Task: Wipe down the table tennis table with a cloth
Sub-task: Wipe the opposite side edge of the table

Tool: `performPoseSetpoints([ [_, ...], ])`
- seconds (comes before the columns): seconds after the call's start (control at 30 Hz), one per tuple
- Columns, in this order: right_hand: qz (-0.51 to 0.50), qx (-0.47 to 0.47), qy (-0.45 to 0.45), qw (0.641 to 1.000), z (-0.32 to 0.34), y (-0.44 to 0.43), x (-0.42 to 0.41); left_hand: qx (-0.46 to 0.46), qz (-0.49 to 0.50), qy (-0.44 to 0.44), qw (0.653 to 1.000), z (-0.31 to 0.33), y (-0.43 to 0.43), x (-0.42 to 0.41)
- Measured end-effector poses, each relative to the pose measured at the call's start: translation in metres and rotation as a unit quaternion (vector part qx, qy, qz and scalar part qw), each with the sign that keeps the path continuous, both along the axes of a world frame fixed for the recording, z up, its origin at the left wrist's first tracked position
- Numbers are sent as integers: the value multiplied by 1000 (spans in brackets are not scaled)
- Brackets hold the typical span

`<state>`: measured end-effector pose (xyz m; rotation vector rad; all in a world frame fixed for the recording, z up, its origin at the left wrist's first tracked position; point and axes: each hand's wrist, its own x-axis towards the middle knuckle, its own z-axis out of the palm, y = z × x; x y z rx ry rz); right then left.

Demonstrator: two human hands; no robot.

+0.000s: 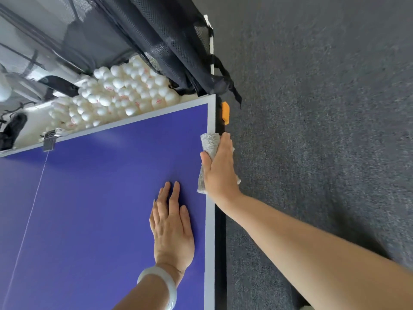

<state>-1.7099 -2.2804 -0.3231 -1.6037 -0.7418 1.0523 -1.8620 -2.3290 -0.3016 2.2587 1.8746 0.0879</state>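
The blue table tennis table fills the lower left, with a pale border along its right edge and far end. A grey fluffy cloth lies on the right border near the far corner. My right hand presses flat on the cloth with straight fingers, thumb on the blue side. My left hand rests flat on the blue surface just left of the border, a pale bangle on its wrist.
A heap of several white balls sits in a tray past the table's far end, under a black mesh catch net. An orange clip sits on the table's right side. Grey carpet covers the floor on the right.
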Motion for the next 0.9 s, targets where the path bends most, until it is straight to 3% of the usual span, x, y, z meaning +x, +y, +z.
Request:
performPoseSetpoints([
  [0.13,-6,21,-64,998,6,60,44,3,-4,-4,1000,1,1,3],
  [0.27,-60,20,-12,998,4,97,69,6,-5,-9,1000,0,2,0],
  [0.43,-29,-69,48,996,-4,68,34,14,-7,-6,1000,0,2,1],
  [0.73,-19,-93,117,989,0,-82,-44,7,8,-29,1000,3,-2,6],
  [0.9,-21,-118,101,988,1,-25,-9,10,4,-20,1000,3,-1,7],
])
